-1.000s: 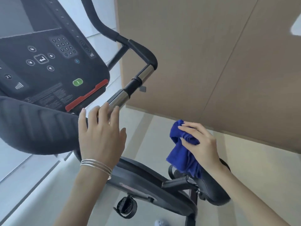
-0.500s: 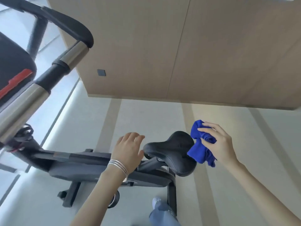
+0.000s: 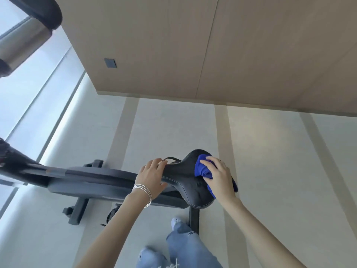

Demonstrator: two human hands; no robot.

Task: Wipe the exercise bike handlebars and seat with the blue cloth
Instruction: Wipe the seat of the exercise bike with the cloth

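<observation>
Two bare hands work on an exercise bike, viewed from above through a camera worn on the person's head. At the far upper left, one handlebar [image 3: 25, 41] juts into view, a chrome section capped by dark padding, well apart from both hands. Below it, the dark bike frame [image 3: 92, 176] runs across the pale floor [image 3: 270, 171] toward the centre.

There the left hand [image 3: 152, 176], with thin silver bangles [image 3: 144, 192] at the wrist, grasps the narrow nose of the black seat [image 3: 185, 182]. Its fingers drape over the top and the thumb lies along the near side.

Further right, the blue cloth [image 3: 202, 169] sits bunched on the wide rear of the seat. The right hand [image 3: 218, 176] clutches it with fingers curled over the folds and presses it down against the seat. A tan wall panel [image 3: 173, 45] fills the top of the view, and light blue jeans [image 3: 189, 248] show at the bottom.

This looks like the seat-wiping step. Whether the handlebars have been cleaned cannot be told from here. The next move probably calls for sliding the cloth with steady pressure from the rear toward the nose while the left hand braces the seat, then shifting that hand so the nose can be wiped too.
</observation>
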